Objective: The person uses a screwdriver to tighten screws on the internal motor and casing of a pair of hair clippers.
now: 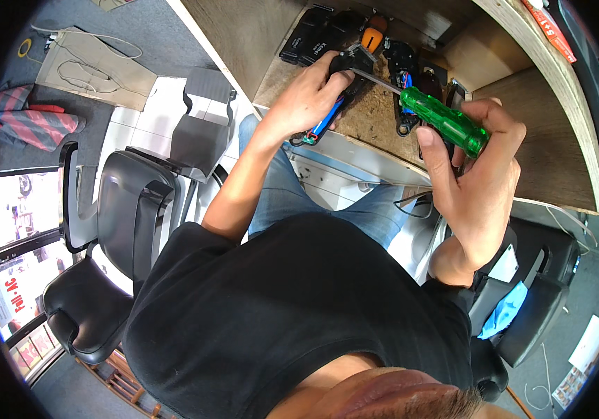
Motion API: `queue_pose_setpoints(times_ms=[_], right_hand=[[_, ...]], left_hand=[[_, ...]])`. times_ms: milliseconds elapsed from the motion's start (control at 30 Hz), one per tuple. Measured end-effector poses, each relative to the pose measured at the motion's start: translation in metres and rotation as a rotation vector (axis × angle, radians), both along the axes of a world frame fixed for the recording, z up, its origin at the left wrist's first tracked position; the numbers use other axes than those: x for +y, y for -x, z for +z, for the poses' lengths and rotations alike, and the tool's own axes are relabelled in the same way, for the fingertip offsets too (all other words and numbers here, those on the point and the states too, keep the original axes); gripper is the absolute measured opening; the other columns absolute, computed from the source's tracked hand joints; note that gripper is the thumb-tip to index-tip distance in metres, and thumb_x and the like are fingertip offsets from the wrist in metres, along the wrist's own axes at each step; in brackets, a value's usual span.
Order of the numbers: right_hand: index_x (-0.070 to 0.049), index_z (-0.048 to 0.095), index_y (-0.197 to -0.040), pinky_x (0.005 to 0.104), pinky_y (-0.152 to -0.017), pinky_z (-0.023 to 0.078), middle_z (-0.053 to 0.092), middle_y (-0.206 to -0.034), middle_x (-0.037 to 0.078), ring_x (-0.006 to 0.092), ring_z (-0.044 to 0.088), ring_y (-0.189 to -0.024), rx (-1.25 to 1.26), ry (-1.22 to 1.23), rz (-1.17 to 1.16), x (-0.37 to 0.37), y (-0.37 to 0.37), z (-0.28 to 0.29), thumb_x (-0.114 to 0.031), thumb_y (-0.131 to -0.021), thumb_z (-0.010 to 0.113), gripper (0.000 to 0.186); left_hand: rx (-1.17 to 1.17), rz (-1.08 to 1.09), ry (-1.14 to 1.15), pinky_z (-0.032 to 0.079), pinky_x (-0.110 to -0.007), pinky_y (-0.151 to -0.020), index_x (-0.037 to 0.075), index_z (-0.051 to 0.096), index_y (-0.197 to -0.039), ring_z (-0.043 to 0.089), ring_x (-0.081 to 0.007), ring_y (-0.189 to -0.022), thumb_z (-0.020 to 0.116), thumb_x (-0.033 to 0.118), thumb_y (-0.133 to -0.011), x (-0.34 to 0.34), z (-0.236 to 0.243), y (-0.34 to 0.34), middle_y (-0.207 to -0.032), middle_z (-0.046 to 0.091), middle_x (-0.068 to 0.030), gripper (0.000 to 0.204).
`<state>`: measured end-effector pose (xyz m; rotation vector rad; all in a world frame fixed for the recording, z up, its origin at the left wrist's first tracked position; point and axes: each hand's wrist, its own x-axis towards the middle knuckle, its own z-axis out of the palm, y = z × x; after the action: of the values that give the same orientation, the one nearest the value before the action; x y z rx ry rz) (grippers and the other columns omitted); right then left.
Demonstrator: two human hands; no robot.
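Note:
My left hand [305, 101] is closed around an opened hair clipper [326, 122], its blue inner part exposed below my fingers. The clipper's black and metal head [355, 59] sticks out past my thumb and fingertips. In my right hand [477, 181] is a screwdriver with a see-through green handle [445, 120], gripped between thumb and fingers. Its metal shaft slants left to the clipper's head; whether the tip sits in a screw is too small to tell. A second opened clipper [404, 98], also with a blue part, lies beside the shaft.
Black casing pieces [313, 36] and an orange and black part [373, 33] lie at the back of the wooden shelf [366, 126], which is littered with crumbs. A wooden side panel [565, 105] rises at the right. Black chairs [135, 209] stand to the left.

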<state>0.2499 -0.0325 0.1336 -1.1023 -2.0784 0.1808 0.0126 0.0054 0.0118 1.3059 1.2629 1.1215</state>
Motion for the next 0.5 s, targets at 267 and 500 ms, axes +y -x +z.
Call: queue_pose_setpoints(times_ms=[267,500], right_hand=[[-0.003,0.059,-0.118,0.0356,-0.059,0.057,0.076,-0.091,0.014,0.0291,0.074,-0.065,0.040,0.120,-0.023,-0.005,0.002,0.007,-0.033,-0.090,0.088,0.050],[-0.004,0.057,-0.120,0.0360,-0.055,0.055,0.070,-0.072,0.011,0.0259,0.072,-0.059,-0.048,0.088,-0.082,-0.005,0.003,0.009,-0.032,-0.095,0.085,0.047]], left_hand=[[-0.016,-0.009,0.011,0.054,-0.035,-0.052,-0.008,0.048,-0.146,0.067,-0.0194,-0.052,0.055,0.029,-0.107,0.000,-0.001,0.000,-0.067,0.066,-0.0135,0.054],[-0.053,-0.017,0.041,0.054,-0.035,-0.051,-0.008,0.045,-0.149,0.066,-0.0184,-0.052,0.054,0.028,-0.107,0.000,0.001,0.000,-0.069,0.066,-0.0127,0.056]])
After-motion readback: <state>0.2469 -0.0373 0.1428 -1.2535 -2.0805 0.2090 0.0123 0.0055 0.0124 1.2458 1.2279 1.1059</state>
